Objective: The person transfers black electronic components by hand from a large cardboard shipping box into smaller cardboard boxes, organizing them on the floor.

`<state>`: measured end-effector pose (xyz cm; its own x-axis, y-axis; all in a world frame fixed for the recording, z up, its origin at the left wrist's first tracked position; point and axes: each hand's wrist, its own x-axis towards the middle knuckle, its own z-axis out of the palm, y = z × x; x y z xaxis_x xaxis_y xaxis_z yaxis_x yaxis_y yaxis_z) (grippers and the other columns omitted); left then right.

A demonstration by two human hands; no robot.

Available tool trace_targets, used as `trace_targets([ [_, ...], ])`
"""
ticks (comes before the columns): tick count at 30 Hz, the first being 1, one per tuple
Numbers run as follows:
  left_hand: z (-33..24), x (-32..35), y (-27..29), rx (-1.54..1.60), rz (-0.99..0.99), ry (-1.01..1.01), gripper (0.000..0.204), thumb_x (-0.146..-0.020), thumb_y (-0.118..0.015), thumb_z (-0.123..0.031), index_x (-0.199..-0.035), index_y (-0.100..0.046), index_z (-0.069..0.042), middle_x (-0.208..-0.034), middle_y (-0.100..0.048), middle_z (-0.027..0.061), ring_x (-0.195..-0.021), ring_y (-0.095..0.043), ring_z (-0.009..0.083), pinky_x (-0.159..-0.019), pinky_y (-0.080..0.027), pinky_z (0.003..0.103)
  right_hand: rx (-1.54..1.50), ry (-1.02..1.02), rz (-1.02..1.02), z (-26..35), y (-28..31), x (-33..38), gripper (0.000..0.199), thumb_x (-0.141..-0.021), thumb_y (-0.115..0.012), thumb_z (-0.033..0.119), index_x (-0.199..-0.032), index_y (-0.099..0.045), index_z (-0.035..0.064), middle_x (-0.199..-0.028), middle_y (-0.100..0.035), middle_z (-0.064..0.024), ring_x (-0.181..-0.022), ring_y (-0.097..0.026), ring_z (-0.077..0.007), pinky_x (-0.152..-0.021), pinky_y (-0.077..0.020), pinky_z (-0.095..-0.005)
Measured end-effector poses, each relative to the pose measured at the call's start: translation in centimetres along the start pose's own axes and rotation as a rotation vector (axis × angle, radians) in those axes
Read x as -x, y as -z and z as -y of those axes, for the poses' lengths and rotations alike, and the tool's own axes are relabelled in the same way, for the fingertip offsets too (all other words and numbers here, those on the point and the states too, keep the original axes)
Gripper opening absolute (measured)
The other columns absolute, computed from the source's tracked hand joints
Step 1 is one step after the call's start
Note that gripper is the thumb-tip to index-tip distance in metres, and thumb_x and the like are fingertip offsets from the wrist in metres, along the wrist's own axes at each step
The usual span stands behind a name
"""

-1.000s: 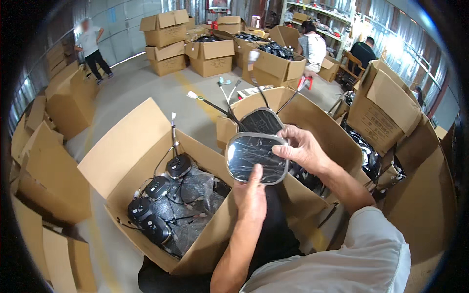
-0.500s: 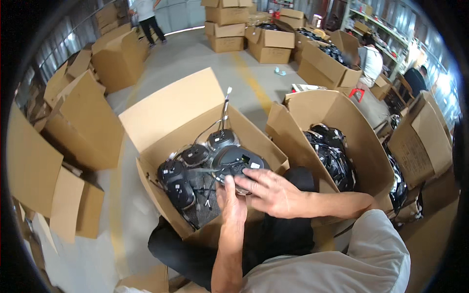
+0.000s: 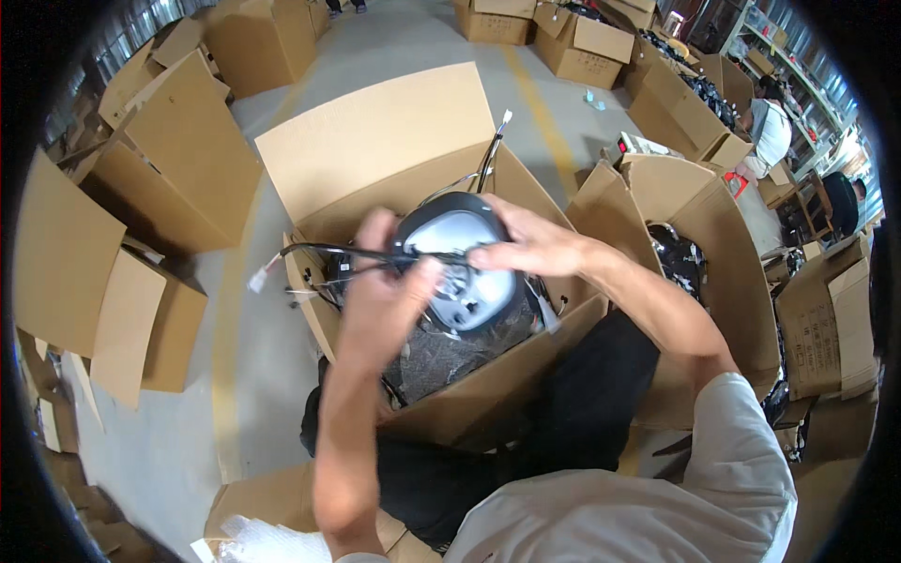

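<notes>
Centrally, rounded unit (image 3: 455,230): a black-rimmed, smooth-cornered body with a pale grey face turned up toward the viewer; it is in both hands, above the open carton (image 3: 488,399).
Left hand (image 3: 375,296): blurred; its grip is closed on the unit's left side, thumb laid over the face near the cable root, fingers at the left edge.
Right hand (image 3: 535,242): its grip is closed on the unit's right side, thumb pressed on the face, fingers around the upper right edge and partly hidden.
Black cable (image 3: 343,249): runs from the middle of the face leftward past the left hand, ending in a white connector (image 3: 256,280) beyond the carton's left wall.
Carton flap (image 3: 375,141): raised on the far side of the open carton.
Carton contents: crumpled clear wrapping (image 3: 446,361) below the unit; dark parts beside the left hand, largely covered; an upright cable (image 3: 490,155) with a pale tip at the far corner.
Second carton (image 3: 610,206): just right of the first, open, with glossy black pieces (image 3: 676,253) inside.
Lower left: bubble wrap (image 3: 267,540) in another box.
Floor (image 3: 432,47): grey, with yellow lines (image 3: 540,113); further boxes (image 3: 188,178) stand at left.
Upper right: a co-worker in a white top (image 3: 770,131), near shelving.
</notes>
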<state>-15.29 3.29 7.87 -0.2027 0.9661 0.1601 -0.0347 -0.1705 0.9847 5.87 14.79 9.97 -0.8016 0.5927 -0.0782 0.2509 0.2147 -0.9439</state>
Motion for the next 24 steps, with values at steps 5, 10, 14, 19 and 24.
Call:
trace_targets([
  [5, 3.1, -3.1, 6.9, 0.244, -0.439, 0.115, 0.055, -0.094, -0.071, -0.024, -0.134, -0.048, 0.007, -0.118, -0.061, 0.0116, -0.108, -0.058, 0.0182, -0.097, -0.045, 0.031, 0.139, -0.287, 0.006, -14.1, -3.9, -9.9, 0.099, -0.081, -0.074, 0.056, -0.143, -0.033, -0.0087, -0.132, -0.055, -0.0251, -0.124, -0.053, -0.0332, -0.11, -0.0386, -0.04],
  [10, 7.0, -5.8, 3.3, -0.048, -0.349, 0.189, 0.065, -0.096, -0.067, -0.022, -0.146, -0.037, 0.006, -0.135, -0.053, 0.0178, -0.124, -0.052, 0.0236, -0.104, -0.042, 0.035, 0.158, -0.43, -0.331, -30.8, -4.5, -10.5, 0.084, -0.082, -0.071, 0.054, -0.131, -0.047, -0.0101, -0.122, -0.061, -0.0269, -0.119, -0.058, -0.0331, -0.101, -0.0461, -0.0391],
  [14, 8.2, -2.4, 8.5, 0.286, -0.133, 0.03, 0.062, -0.102, -0.046, -0.036, -0.151, -0.031, 0.0, -0.151, -0.039, 0.0223, -0.141, -0.037, 0.0349, -0.117, -0.029, 0.047, 0.986, -0.008, -0.06, -23.2, -8.3, -13.1, 0.034, -0.08, -0.07, 0.044, -0.087, -0.074, 0.0117, -0.089, -0.068, -0.0132, -0.084, -0.068, -0.0312, -0.078, -0.0561, -0.0433],
  [19, 6.3, -1.6, 4.5, -0.303, -0.257, 0.248, 0.047, -0.099, -0.061, -0.02, -0.136, -0.048, 0.004, -0.127, -0.06, 0.0179, -0.115, -0.06, 0.0293, -0.1, -0.049, 0.04, 0.756, 0.318, -0.276, -10.6, 1.1, -4.8, 0.038, -0.085, -0.069, 0.041, -0.1, -0.068, 0.006, -0.093, -0.066, -0.0165, -0.094, -0.065, -0.0349, -0.086, -0.0522, -0.0472],
  [24, 9.7, 1.3, -0.8, -0.338, 0.035, 0.458, 0.043, -0.096, -0.064, -0.017, -0.13, -0.053, 0.006, -0.126, -0.061, 0.0195, -0.11, -0.063, 0.0307, -0.087, -0.056, 0.04, 0.676, 0.04, -0.795, -12.0, 21.3, 20.0, 0.032, -0.091, -0.063, 0.03, -0.11, -0.068, 0.0051, -0.114, -0.066, -0.0169, -0.102, -0.066, -0.0299, -0.089, -0.0519, -0.0425],
])
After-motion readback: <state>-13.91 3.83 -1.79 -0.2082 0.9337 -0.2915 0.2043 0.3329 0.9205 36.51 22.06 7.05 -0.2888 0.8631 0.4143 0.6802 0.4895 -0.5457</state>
